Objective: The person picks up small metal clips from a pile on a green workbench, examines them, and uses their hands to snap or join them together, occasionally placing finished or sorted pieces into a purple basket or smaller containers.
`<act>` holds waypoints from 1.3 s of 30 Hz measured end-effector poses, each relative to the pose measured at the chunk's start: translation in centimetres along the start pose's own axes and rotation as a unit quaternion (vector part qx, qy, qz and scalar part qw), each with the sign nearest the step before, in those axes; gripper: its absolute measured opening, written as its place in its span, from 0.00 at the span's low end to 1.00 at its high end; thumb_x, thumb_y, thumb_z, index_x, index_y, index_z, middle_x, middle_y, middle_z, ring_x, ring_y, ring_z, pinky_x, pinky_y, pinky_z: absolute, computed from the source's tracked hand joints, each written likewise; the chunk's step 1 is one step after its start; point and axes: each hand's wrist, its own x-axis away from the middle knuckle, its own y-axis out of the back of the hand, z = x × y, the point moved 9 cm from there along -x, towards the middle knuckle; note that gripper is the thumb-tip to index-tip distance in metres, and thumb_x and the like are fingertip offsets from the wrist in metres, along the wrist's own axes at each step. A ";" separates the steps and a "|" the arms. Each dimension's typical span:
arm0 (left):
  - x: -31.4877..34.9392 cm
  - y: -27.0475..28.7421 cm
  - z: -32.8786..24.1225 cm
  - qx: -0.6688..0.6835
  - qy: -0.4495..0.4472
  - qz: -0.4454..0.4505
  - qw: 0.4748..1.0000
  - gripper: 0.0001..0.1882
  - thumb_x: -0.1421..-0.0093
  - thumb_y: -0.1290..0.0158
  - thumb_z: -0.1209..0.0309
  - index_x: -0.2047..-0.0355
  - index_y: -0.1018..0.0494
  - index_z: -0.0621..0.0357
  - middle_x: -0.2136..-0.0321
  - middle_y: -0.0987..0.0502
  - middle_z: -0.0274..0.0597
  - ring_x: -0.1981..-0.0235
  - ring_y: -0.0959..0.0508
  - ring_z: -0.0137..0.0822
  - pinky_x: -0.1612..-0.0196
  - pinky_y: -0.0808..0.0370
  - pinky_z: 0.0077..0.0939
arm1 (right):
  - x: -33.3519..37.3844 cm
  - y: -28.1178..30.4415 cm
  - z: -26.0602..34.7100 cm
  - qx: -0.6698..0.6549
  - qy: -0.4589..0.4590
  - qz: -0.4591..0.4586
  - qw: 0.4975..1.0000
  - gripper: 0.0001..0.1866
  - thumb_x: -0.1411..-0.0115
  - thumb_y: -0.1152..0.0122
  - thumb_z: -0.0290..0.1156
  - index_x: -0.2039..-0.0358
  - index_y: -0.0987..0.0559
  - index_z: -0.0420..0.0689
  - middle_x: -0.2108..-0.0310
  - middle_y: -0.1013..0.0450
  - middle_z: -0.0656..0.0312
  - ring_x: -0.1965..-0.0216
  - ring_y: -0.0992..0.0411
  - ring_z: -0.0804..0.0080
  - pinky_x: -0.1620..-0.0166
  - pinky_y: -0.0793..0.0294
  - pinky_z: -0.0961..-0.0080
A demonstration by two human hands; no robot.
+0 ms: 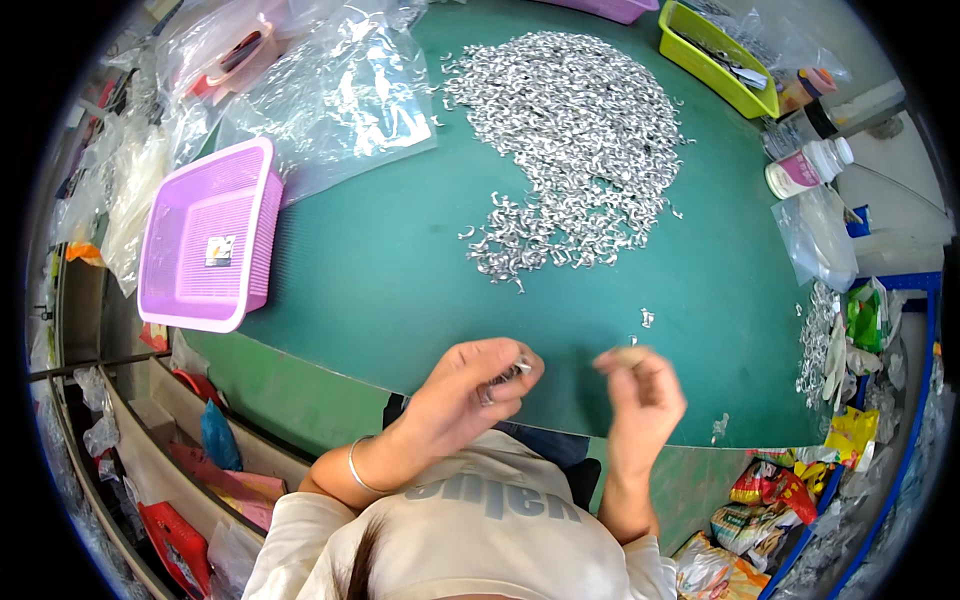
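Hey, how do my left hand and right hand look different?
Your left hand is curled around small silvery metal pieces; your right hand is blurred, and whether it holds any is unclear. Your left hand has a bangle at its wrist; your right hand shows none. Both are near the edge of the green table.

The place looks like a small workshop for sorting or assembling parts. A broad, flat green worktable [360, 275] carries a large heap of small, curved, silvery metal pieces [580, 130]. Around it are a purple rectangular plastic basket [185, 245], a lime-green oblong plastic tray [712, 75], large clear plastic bags [340, 120] and a blue-framed rack [934, 320] crowded with packets.
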 end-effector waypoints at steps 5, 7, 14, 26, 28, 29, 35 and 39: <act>-1.1 0.0 0.3 -0.039 -0.012 -0.058 0.997 0.08 0.45 0.55 0.69 0.73 0.35 0.61 0.74 0.33 0.48 0.77 0.36 0.27 0.81 0.38 0.14 | -3.4 6.0 -0.2 0.423 0.100 -0.079 0.897 0.09 0.52 0.43 0.22 0.67 0.24 0.40 0.69 0.29 0.59 0.66 0.35 0.66 0.62 0.37 0.75; -1.7 -0.1 0.5 -0.048 -0.016 -0.047 0.998 0.06 0.47 0.56 0.71 0.74 0.36 0.61 0.74 0.33 0.49 0.77 0.35 0.29 0.80 0.37 0.17 | -4.2 5.0 -0.1 0.497 0.165 -0.062 0.850 0.11 0.53 0.41 0.23 0.66 0.24 0.41 0.68 0.31 0.59 0.65 0.36 0.63 0.61 0.38 0.73; -2.3 0.9 1.3 -0.122 0.005 -0.058 0.991 0.10 0.43 0.58 0.70 0.77 0.33 0.64 0.80 0.33 0.39 0.81 0.37 0.25 0.82 0.41 0.16 | -4.3 5.9 -1.8 0.382 0.086 -0.053 0.918 0.06 0.54 0.41 0.20 0.73 0.25 0.40 0.76 0.31 0.63 0.75 0.36 0.71 0.70 0.38 0.76; -2.4 -2.9 -0.2 -0.455 -0.170 -0.067 0.871 0.07 0.53 0.45 0.82 0.71 0.26 0.64 0.81 0.33 0.32 0.79 0.37 0.19 0.77 0.40 0.13 | 1.2 -1.8 -3.7 -0.332 -0.205 0.067 0.918 0.07 0.46 0.48 0.20 0.65 0.31 0.37 0.69 0.30 0.61 0.68 0.34 0.79 0.66 0.38 0.83; -2.0 -3.2 -0.6 -0.469 -0.207 -0.058 0.857 0.06 0.52 0.44 0.80 0.72 0.25 0.63 0.81 0.34 0.31 0.81 0.39 0.19 0.79 0.42 0.14 | 1.6 -2.2 -3.5 -0.338 -0.213 0.073 0.914 0.07 0.46 0.48 0.20 0.64 0.31 0.37 0.68 0.30 0.61 0.67 0.34 0.79 0.65 0.38 0.83; -1.9 -3.5 -0.8 -0.475 -0.224 -0.052 0.849 0.05 0.52 0.44 0.79 0.72 0.25 0.63 0.81 0.35 0.31 0.82 0.41 0.18 0.80 0.43 0.14 | 1.7 -2.4 -3.5 -0.341 -0.217 0.075 0.912 0.08 0.46 0.48 0.20 0.64 0.31 0.37 0.68 0.31 0.61 0.66 0.34 0.78 0.64 0.38 0.82; -0.9 -3.9 -1.3 -0.487 -0.253 -0.042 0.835 0.06 0.53 0.44 0.80 0.72 0.25 0.63 0.80 0.31 0.34 0.81 0.37 0.20 0.79 0.39 0.15 | 2.0 -2.4 -2.2 -0.290 -0.197 0.069 0.934 0.09 0.47 0.48 0.18 0.63 0.30 0.37 0.66 0.32 0.62 0.65 0.35 0.79 0.60 0.37 0.81; -0.3 -4.2 -1.7 -0.472 -0.258 -0.043 0.842 0.06 0.53 0.45 0.81 0.72 0.25 0.63 0.80 0.30 0.35 0.81 0.36 0.21 0.79 0.40 0.15 | 2.0 -2.3 -1.2 -0.253 -0.142 0.083 0.953 0.11 0.48 0.47 0.16 0.63 0.30 0.36 0.66 0.32 0.62 0.64 0.36 0.79 0.60 0.37 0.81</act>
